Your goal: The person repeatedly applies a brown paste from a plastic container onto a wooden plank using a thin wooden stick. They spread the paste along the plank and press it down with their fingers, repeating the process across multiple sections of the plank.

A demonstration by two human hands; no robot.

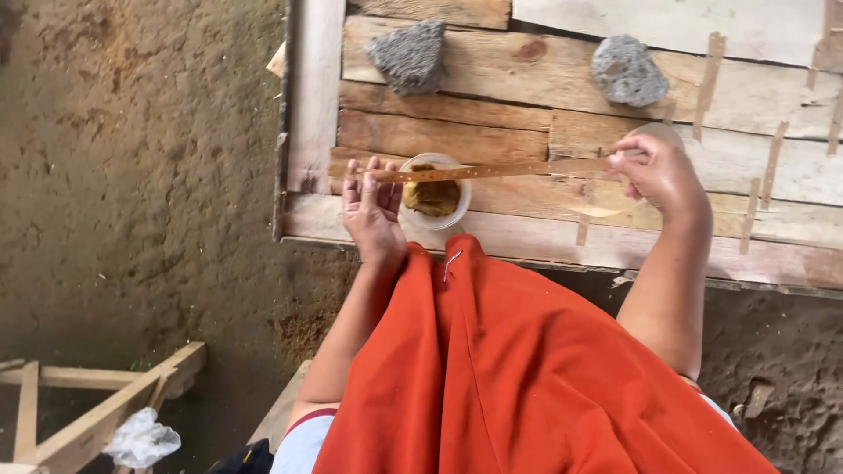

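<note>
My left hand (372, 204) holds the left end of a long thin brown strip (492, 170), fingers spread flat beneath it. My right hand (654, 171) pinches the strip's right end. The strip is stretched level across a small clear plastic cup (434, 195) with brown paste inside, which stands on the wooden plank table (527, 132). A thin clear disc-like piece (606, 207) lies under my right hand. Orange cloth (518, 369) covers my lap below the table edge.
Two grey rough stones (409, 56) (629, 70) sit on the far planks. Several short strips (708, 75) lie on the boards at right. Bare earth floor (132, 175) lies left; a wooden frame (97, 412) with a white plastic bag (140, 439) is at lower left.
</note>
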